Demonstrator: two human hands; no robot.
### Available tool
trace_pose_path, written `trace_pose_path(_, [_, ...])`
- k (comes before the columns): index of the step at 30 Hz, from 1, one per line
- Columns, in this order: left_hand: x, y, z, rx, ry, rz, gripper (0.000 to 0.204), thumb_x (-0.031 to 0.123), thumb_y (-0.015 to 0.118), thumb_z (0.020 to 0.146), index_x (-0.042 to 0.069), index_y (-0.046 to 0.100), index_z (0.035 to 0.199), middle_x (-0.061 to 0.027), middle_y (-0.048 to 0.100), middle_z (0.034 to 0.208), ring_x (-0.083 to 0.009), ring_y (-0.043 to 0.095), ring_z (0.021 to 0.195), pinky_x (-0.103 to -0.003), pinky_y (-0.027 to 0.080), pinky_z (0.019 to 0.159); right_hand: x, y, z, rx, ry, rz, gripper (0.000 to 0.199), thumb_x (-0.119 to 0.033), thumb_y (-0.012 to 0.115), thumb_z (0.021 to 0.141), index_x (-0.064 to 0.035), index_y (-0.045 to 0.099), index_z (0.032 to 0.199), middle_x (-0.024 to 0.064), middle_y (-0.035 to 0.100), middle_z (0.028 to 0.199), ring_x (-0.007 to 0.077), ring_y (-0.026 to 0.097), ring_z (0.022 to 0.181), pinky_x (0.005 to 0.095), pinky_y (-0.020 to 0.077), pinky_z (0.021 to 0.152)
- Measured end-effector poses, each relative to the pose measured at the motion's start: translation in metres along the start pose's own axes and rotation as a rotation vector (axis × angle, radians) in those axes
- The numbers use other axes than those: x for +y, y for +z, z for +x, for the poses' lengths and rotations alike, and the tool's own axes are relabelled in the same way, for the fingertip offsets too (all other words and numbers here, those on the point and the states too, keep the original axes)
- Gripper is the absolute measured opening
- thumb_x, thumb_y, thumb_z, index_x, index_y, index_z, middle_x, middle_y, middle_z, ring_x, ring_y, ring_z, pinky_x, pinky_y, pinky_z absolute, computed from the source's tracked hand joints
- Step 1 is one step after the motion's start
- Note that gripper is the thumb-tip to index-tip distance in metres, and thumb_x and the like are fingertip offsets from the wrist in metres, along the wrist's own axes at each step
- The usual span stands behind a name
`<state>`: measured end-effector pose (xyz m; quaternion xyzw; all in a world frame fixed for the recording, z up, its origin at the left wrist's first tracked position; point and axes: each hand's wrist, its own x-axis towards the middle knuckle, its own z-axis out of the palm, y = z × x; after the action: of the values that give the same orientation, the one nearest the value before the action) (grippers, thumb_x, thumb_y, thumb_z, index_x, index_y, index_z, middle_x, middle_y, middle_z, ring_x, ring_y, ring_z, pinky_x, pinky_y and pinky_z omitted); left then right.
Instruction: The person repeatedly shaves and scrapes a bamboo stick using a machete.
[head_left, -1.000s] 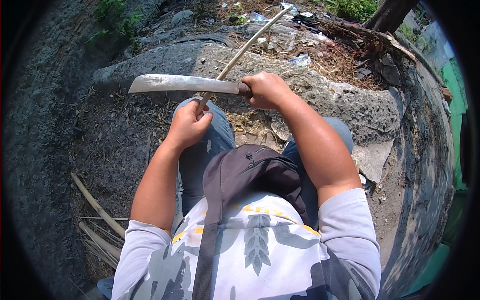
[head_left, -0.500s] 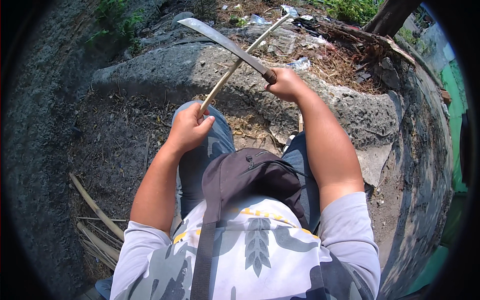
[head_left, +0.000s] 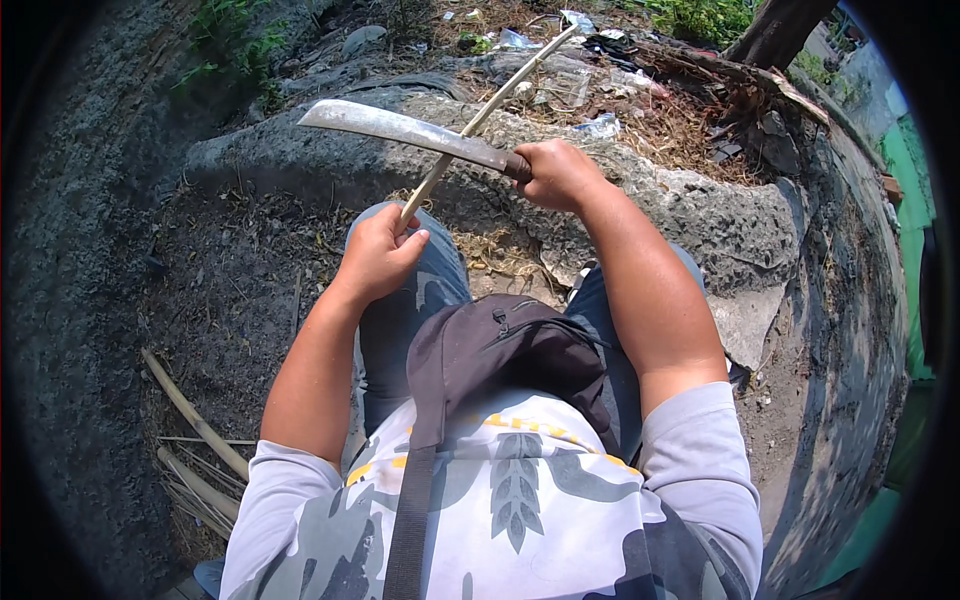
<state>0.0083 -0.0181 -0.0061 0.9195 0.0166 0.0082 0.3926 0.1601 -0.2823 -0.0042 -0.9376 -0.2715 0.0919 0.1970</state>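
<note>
While the left hand (head_left: 378,255) clamps the thin pale stick's (head_left: 490,105) near end, the right hand (head_left: 556,172) grips a machete (head_left: 405,131), blade seemingly on the stick, above a concrete slab (head_left: 700,210), litter beyond, sling bag (head_left: 500,350) below

Only discarded packaging shows, all at about twelve to one o'clock beyond the stone ledge (head_left: 640,190). A crumpled clear plastic wrapper (head_left: 600,127) lies on the dry litter just past it. Another clear, bluish plastic bag (head_left: 519,40) sits farther up, and a pale scrap of wrapper (head_left: 578,19) lies near the top rim. No labels, signs or screens are visible.
</note>
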Motion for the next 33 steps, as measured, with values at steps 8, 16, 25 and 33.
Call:
trace_pose_path(8, [0.001, -0.001, -0.008, 0.015, -0.004, 0.045, 0.027, 0.023, 0.074, 0.091, -0.002, 0.067, 0.098, -0.0084, 0.059, 0.066, -0.0192, 0.057, 0.06, -0.037, 0.046, 0.059, -0.003, -0.007, 0.005, 0.004, -0.082, -0.148, 0.024, -0.02, 0.075, 0.079, -0.0162, 0.073, 0.102, 0.0146, 0.075, 0.096, 0.0364, 0.072, 0.094, 0.0478, 0.0568, 0.083])
trace_pose_path(16, [-0.005, 0.0, 0.003, -0.025, -0.054, 0.0, 0.036, 0.03, 0.072, 0.097, 0.0, 0.059, 0.083, -0.0102, 0.061, 0.07, -0.0222, 0.058, 0.064, -0.039, 0.046, 0.062, 0.039, 0.003, 0.012, 0.012, 0.127, 0.212, 0.034, -0.026, 0.078, 0.081, -0.0055, 0.072, 0.108, 0.0208, 0.074, 0.098, 0.0371, 0.072, 0.096, 0.0443, 0.0545, 0.083])
trace_pose_path(25, [0.003, -0.003, -0.002, -0.01, -0.053, -0.021, 0.039, 0.035, 0.076, 0.094, -0.003, 0.066, 0.093, -0.0096, 0.064, 0.073, -0.02, 0.059, 0.068, -0.037, 0.05, 0.067, -0.004, -0.004, 0.005, -0.13, -0.145, 0.021, 0.023, -0.019, 0.076, 0.079, -0.011, 0.072, 0.1, 0.0159, 0.075, 0.094, 0.0373, 0.071, 0.095, 0.0472, 0.0542, 0.082])
trace_pose_path(33, [-0.006, -0.006, 0.007, -0.045, -0.138, -0.15, 0.035, 0.033, 0.076, 0.095, 0.0, 0.065, 0.093, -0.0011, 0.059, 0.077, -0.0106, 0.053, 0.071, -0.031, 0.046, 0.065, -0.009, -0.008, -0.003, -0.142, -0.018, -0.031, 0.027, -0.015, 0.07, 0.079, -0.0181, 0.073, 0.106, 0.0117, 0.076, 0.104, 0.0319, 0.072, 0.104, 0.0463, 0.0559, 0.09])
